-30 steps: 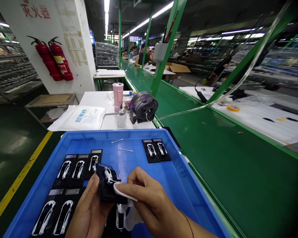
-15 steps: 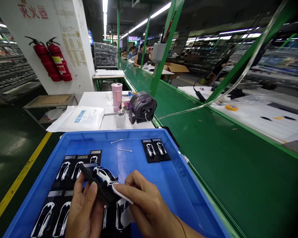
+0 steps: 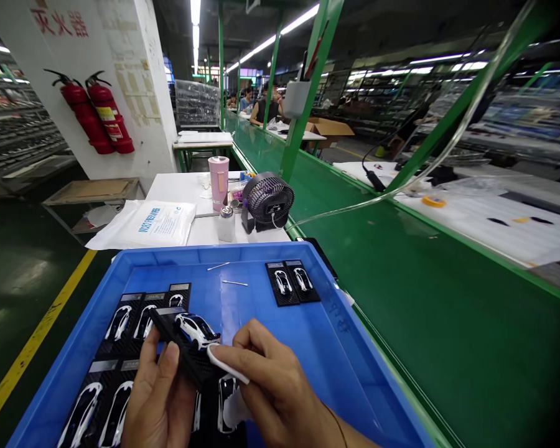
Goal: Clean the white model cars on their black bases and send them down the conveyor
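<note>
your left hand (image 3: 161, 398) grips a black carbon-textured plaque (image 3: 189, 364) bearing a white model car (image 3: 196, 330); your right hand (image 3: 275, 386) presses a white cloth (image 3: 226, 367) against it.

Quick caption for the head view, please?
Left hand holds a model car on black stand; right hand pinches a white wipe.

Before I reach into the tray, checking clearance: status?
Left hand holding white model car on black base. Right hand pressing white cloth against it. Nothing in the way.

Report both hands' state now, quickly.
Left hand: closed, holding a black display base with a white model car.
Right hand: closed, pinching a white wipe.
</note>
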Motion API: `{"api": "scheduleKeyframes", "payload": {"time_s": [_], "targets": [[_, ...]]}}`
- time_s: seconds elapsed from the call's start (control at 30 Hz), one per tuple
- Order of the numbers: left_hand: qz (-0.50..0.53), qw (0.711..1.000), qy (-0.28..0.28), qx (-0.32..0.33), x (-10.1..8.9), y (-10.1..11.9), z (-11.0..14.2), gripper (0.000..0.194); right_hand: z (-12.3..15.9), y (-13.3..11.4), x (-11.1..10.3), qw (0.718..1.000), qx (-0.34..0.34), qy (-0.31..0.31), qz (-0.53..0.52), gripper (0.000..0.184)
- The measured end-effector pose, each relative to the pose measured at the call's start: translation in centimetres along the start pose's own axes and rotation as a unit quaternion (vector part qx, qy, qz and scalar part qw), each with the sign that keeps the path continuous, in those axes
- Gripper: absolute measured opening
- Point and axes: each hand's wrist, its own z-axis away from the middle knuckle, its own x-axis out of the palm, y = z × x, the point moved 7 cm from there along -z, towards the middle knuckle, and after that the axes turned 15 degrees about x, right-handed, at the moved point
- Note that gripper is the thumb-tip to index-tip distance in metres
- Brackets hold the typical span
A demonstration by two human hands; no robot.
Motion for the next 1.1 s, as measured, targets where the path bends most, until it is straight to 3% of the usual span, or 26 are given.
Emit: {"api": "scheduleKeyframes", "payload": {"time_s": [0.23,0.37,0.6,0.83,0.97,1.1], "targets": [[-0.001,1.0,-0.008,0.017,-0.1,0.5,0.0,0.054,-0.1,0.1,0.0,0.999,0.032,-0.009,0.024,0.049],[0.048,0.998,-0.008,-0.028,0.3,0.0,-0.1,0.045,-0.1,0.4,-0.1,0.998,0.054,-0.016,0.029,0.046],[0.089,0.992,-0.015,-0.087,0.6,-1.2,-0.6,0.032,0.0,0.1,-0.2,1.0,0.023,-0.009,0.011,0.046],[0.155,0.98,0.003,-0.122,1.1,-1.9,-0.3,0.039,0.2,-0.3,-0.3,1.0,0.001,0.001,0.003,0.045],[0.155,0.979,-0.016,-0.134,1.7,-1.8,0.1,0.039,0.4,-0.3,-0.9,1.0,0.0,0.004,0.001,0.046],[0.134,0.981,0.004,-0.139,1.3,-1.8,0.5,0.029,0.4,-0.7,-1.3,1.0,-0.005,0.004,0.014,0.043]]}}
